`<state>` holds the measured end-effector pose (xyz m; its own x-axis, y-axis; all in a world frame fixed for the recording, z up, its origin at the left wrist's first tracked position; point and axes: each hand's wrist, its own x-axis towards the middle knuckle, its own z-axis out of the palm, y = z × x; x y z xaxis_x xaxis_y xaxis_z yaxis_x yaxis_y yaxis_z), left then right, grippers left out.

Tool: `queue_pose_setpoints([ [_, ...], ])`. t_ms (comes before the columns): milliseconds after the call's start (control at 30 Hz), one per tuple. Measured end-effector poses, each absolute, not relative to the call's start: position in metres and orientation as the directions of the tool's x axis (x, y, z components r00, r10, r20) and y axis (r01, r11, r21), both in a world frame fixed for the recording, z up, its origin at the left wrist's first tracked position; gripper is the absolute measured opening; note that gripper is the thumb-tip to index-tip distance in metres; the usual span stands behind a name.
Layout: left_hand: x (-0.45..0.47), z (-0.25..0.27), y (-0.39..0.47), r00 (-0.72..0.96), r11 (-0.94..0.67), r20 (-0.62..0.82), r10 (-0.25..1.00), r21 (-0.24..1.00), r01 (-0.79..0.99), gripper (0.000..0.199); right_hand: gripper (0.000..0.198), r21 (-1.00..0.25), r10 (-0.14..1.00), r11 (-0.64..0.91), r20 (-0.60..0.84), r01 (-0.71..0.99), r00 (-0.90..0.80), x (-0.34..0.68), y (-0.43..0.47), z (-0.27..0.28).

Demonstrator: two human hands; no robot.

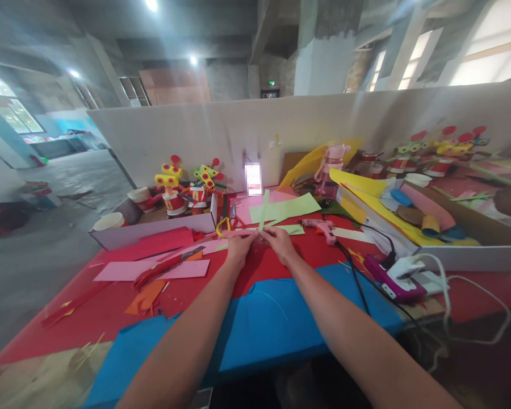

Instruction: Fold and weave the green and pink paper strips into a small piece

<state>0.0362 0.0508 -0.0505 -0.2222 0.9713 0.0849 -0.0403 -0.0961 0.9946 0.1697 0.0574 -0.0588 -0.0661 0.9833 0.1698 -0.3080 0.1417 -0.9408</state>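
Observation:
My left hand (240, 249) and my right hand (280, 243) meet above the red table cover, fingertips pinched close together. A narrow light green paper strip (264, 209) stands up from between them, its lower end at my fingers. Along my left fingertips runs a thin pink paper strip (235, 232), pointing left. Both hands are closed on these strips; exactly which fingers grip which is hard to see. Just beyond lie a light green paper sheet (290, 208) and yellow-handled scissors (223, 227). A pink glue gun (322, 230) rests right of my right hand.
Paper-cup robot figures (170, 190) stand in a box (162, 230) at left. A red utility knife (162, 268) lies on pink paper. At right are a white box (464, 257) of craft pieces, a purple power strip (387, 278) and loose cables. Blue paper (276, 318) covers the near edge.

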Motion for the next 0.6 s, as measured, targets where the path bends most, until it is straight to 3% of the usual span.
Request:
queue_pose_setpoints([
  [167, 0.0388, -0.0519, 0.0535, -0.172, -0.116, 0.102, 0.980, 0.991, -0.071, 0.027, 0.029, -0.959, 0.983, 0.158, 0.175, -0.235, -0.050, 0.1715, 0.0585, -0.0617],
  [467, 0.0387, -0.0524, 0.0552, -0.114, -0.094, 0.064, 0.991, 0.953, -0.287, 0.028, 0.041, -0.920, 0.991, 0.081, 0.117, -0.383, -0.071, 0.1656, 0.0533, -0.0556],
  [600, 0.0399, -0.0502, 0.0538, -0.116, -0.126, 0.097, 0.989, 0.953, -0.276, 0.030, 0.042, -0.912, 0.994, 0.083, 0.104, -0.402, -0.031, 0.1651, 0.0528, -0.0544],
])
